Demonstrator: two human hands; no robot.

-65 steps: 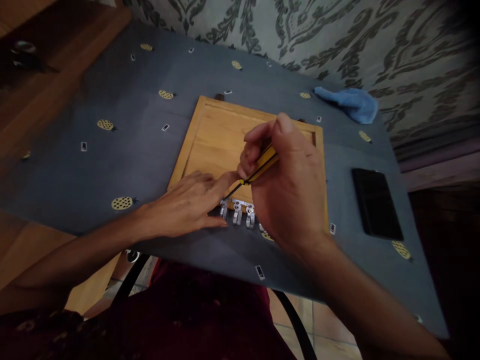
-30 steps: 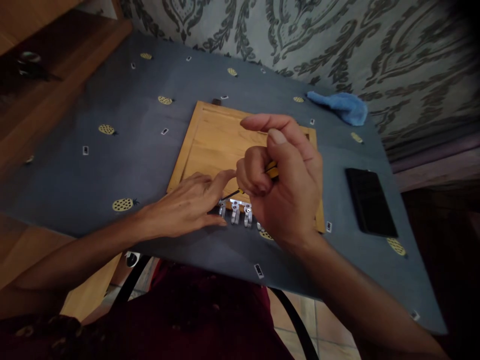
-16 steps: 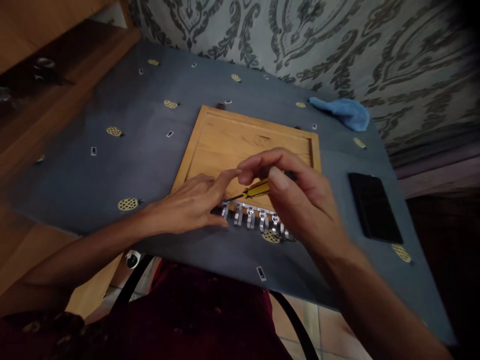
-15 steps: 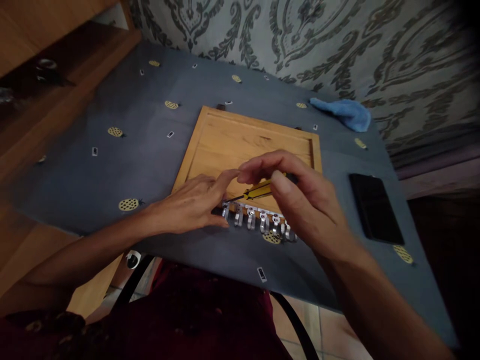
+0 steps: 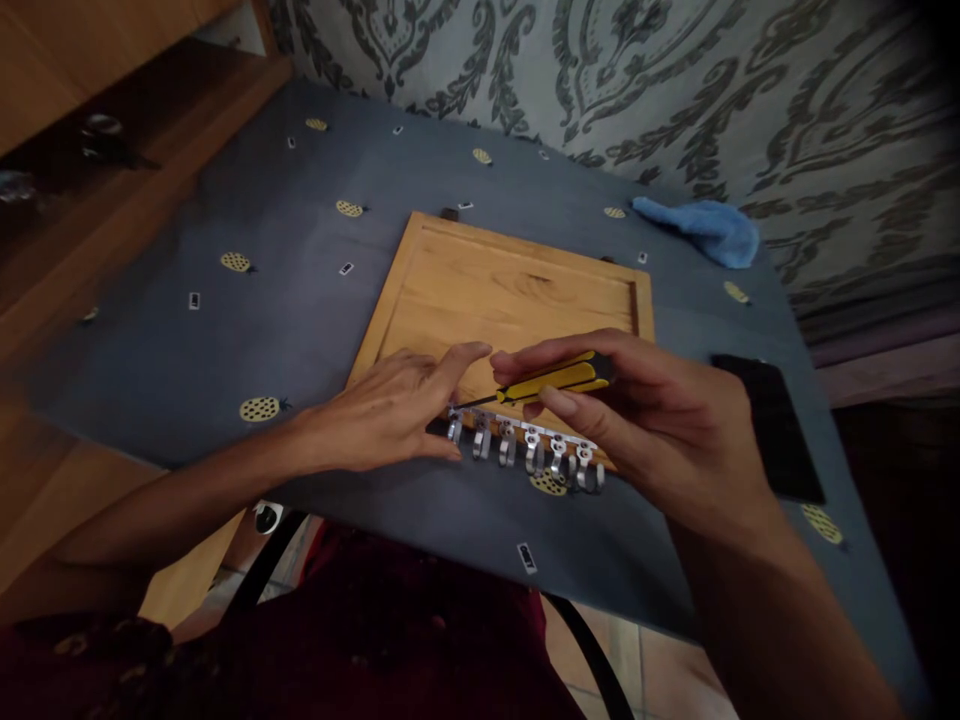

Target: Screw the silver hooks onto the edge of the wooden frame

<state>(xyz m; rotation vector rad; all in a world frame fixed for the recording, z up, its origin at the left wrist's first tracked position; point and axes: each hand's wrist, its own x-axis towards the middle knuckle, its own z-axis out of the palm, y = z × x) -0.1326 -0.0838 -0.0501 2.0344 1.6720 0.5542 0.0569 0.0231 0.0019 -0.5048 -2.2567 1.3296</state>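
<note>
My right hand [image 5: 675, 430] holds a small yellow-and-black screwdriver [image 5: 555, 382] between thumb and fingers. The screwdriver's thin shaft points left, its tip at the left end of a metal hook rail [image 5: 544, 434]. Several silver hooks hang from this rail along the near edge of a framed wooden board [image 5: 487, 290]. My left hand [image 5: 390, 405] lies over the board's near left corner, thumb and index finger stretched apart around the rail's end. Its other fingers are partly hidden. Whatever sits right at the screwdriver tip is too small to make out.
A grey-blue tablecloth with pineapple prints [image 5: 300, 310] covers the table. At the back right lies a blue cloth [image 5: 705, 230]. A black phone [image 5: 772, 430] is right of the board, partly behind my right hand. Wooden furniture [image 5: 187, 130] stands at the left, patterned wallpaper [image 5: 585, 70] behind.
My right hand has shifted right and its grip has turned, so more of the screwdriver handle shows. The left hand stays in place. The view has moved slightly.
</note>
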